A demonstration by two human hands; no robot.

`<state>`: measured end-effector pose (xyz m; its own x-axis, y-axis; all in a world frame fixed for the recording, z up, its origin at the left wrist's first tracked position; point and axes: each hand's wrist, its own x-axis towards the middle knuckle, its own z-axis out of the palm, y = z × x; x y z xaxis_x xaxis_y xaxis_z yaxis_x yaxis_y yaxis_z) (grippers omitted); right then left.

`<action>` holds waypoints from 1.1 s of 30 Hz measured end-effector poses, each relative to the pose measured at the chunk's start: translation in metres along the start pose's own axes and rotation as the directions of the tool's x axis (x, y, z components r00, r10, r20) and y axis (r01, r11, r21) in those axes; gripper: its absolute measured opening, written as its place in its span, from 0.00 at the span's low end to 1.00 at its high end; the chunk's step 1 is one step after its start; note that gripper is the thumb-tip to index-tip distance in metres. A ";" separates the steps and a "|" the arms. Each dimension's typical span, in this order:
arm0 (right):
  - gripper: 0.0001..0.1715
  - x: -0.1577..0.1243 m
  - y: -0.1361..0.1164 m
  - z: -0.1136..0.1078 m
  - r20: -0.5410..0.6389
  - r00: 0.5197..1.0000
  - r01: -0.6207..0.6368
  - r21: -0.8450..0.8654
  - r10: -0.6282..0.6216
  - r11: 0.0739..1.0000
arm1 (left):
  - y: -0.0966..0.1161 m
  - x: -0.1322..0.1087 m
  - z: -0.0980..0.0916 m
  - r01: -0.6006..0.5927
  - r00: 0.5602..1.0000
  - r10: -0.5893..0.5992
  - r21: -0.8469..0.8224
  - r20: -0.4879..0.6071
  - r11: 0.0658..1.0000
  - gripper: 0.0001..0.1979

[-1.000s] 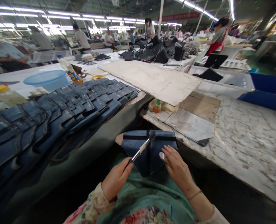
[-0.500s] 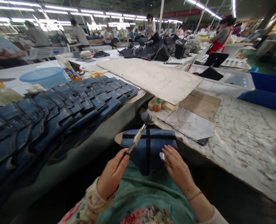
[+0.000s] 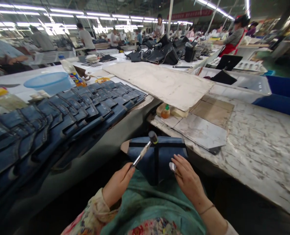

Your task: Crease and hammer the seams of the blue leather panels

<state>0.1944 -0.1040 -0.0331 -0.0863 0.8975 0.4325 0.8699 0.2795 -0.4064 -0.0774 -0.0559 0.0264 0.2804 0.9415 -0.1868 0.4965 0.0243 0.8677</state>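
Note:
My left hand (image 3: 117, 184) is closed around the handle of a small hammer (image 3: 145, 150), whose dark head hangs just over the top edge of a blue leather piece (image 3: 167, 156) with black crossing strips. That piece lies on a board on my lap. My right hand (image 3: 187, 179) rests on its right side, fingers curled, with a small silvery thing (image 3: 172, 167) at the fingertips that I cannot name.
Several overlapping blue leather pieces (image 3: 61, 114) cover the bench at left, beside a blue basin (image 3: 48, 81) and a bottle (image 3: 71, 73). A marble-topped table (image 3: 257, 143) lies at right, with a pale sheet (image 3: 164, 83), a small orange bottle (image 3: 165, 112) and blue bins (image 3: 282, 88). Other people work at the back.
The hammer rose off the blue piece half a second ago and has come back down close to its top edge. My right hand has stayed put.

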 end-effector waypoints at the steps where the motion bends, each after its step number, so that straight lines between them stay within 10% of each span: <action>1: 0.26 0.000 0.001 0.000 0.003 1.000 0.000 0.001 0.000 1.000 | -0.002 0.001 0.000 0.016 0.999 -0.016 0.009 0.040 1.000 0.18; 33: 0.25 0.007 0.001 0.005 -0.004 1.000 0.007 0.060 -0.007 0.998 | 0.010 0.019 0.022 -0.092 0.995 0.086 0.177 0.042 0.980 0.17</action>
<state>0.1920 -0.0956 -0.0339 -0.0901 0.8940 0.4389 0.8386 0.3058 -0.4508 -0.0489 -0.0455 0.0218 0.3564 0.9252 -0.1302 0.6058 -0.1227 0.7861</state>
